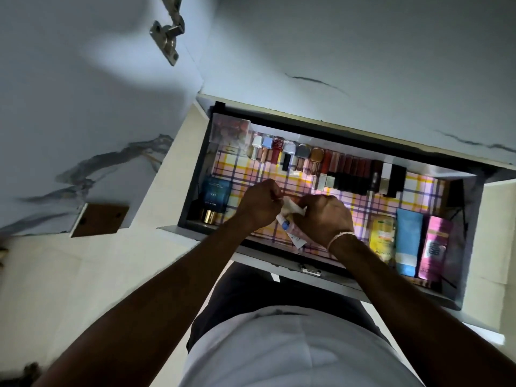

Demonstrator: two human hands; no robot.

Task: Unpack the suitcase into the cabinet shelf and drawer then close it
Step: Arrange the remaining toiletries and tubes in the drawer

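The cabinet drawer [279, 258] stands pulled out below me, lined with checked paper. Both hands are over its front middle. My right hand [321, 219] grips a bundle of small tubes; one white tube with a blue cap [289, 230] sticks out beneath it. My left hand [258, 202] pinches the upper end of a pale tube [291, 208] from that bundle. A row of nail polish bottles and lipsticks [321, 166] lines the back. The suitcase is out of view.
A dark blue box with a gold-capped bottle [213, 199] sits at the drawer's left. Yellow, blue and pink tubes [407, 241] lie at its right. A clear box [230, 129] stands in the back left corner. An open cabinet door with a hinge [167, 37] is at left.
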